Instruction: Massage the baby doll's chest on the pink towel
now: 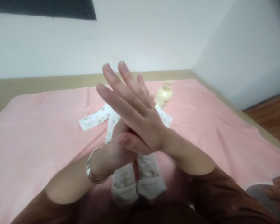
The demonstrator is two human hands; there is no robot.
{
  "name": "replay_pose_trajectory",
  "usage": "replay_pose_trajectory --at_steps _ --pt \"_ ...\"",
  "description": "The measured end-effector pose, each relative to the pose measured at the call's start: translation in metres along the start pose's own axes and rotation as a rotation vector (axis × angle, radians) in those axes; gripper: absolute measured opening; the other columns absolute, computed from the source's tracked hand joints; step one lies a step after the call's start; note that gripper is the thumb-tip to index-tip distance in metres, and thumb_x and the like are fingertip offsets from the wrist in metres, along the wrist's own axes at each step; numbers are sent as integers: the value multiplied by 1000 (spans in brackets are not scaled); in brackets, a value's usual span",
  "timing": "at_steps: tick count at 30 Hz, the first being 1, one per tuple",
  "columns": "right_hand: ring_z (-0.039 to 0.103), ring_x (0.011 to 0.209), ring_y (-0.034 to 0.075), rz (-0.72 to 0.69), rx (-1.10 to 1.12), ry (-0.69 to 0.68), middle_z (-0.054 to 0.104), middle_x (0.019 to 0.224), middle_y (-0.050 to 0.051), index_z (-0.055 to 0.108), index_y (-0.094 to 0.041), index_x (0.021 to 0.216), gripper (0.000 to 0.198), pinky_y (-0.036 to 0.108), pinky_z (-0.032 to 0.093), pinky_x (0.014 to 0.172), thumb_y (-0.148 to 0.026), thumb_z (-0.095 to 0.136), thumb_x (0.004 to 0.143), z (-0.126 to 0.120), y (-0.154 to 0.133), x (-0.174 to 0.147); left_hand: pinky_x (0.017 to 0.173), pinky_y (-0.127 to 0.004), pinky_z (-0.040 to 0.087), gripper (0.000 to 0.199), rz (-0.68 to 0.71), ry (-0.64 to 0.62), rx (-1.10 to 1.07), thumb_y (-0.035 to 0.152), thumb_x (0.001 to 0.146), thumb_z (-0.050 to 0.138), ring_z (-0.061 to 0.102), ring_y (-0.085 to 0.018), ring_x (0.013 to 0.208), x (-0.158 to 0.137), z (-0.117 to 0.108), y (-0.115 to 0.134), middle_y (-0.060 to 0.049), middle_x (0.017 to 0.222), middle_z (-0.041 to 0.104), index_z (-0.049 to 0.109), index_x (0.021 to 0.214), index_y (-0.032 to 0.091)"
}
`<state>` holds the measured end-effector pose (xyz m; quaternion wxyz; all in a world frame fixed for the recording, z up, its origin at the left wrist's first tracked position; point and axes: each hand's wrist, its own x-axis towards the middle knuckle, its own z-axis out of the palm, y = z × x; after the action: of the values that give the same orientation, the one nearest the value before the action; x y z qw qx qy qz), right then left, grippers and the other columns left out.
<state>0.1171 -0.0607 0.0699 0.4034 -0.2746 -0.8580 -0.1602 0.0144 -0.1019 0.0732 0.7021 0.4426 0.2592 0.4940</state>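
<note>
My right hand (143, 113) lies across my left hand (121, 149), palm against palm, in front of my body. The right fingers are stretched out and spread, pointing up and to the left, with the thumb bent across the left hand. Most of the left fingers are hidden behind the right hand; the bits that show look stretched out. Neither hand holds an object. Silver bangles (91, 169) circle my left wrist. Beneath the hands is a white baby outfit (148, 166) with a small print, its sleeves spread and its middle covered from view.
A pale yellow bottle (163, 95) stands behind the hands, right of centre. The pink blanket (49, 124) covers a bed or table with a tan edge (84, 80). White walls rise at the back and right. Wood floor (270, 115) shows at the far right.
</note>
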Motion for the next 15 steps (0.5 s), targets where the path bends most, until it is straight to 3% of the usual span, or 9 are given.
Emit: replay_pose_trajectory --at_steps 3,6,10,13,15 --pt "14 158 27 -74 42 36 37 162 6 35 -28 151 75 64 8 126 -69 3 96 9 21 -11 120 -53 41 38 -113 50 -101 32 93 46 45 -31 144 5 5 2 -7 112 72 58 127 22" --pt "15 158 30 -11 11 -123 31 165 7 30 -27 154 62 68 6 124 -54 7 103 14 36 -21 121 -53 42 36 -158 74 -118 23 94 37 47 -29 143 14 0 11 -7 113 72 64 119 20" --pt "17 157 30 162 -63 -283 29 166 8 35 -25 153 51 67 9 124 -37 26 105 25 54 -31 125 -49 36 36 86 115 105 28 100 35 40 -26 149 34 -33 20 -3 131 66 65 119 24" --pt "19 157 32 301 -46 -305 29 165 11 46 -19 146 47 65 15 125 -30 34 102 40 63 -39 128 -40 30 32 385 276 296 39 101 42 35 -21 152 55 -68 16 1 144 59 62 125 31" --pt "19 157 31 361 10 -320 29 165 13 49 -17 144 47 63 21 124 -27 36 100 51 59 -43 128 -38 31 33 464 406 386 35 100 42 42 -19 148 69 -88 3 0 148 56 62 125 28"
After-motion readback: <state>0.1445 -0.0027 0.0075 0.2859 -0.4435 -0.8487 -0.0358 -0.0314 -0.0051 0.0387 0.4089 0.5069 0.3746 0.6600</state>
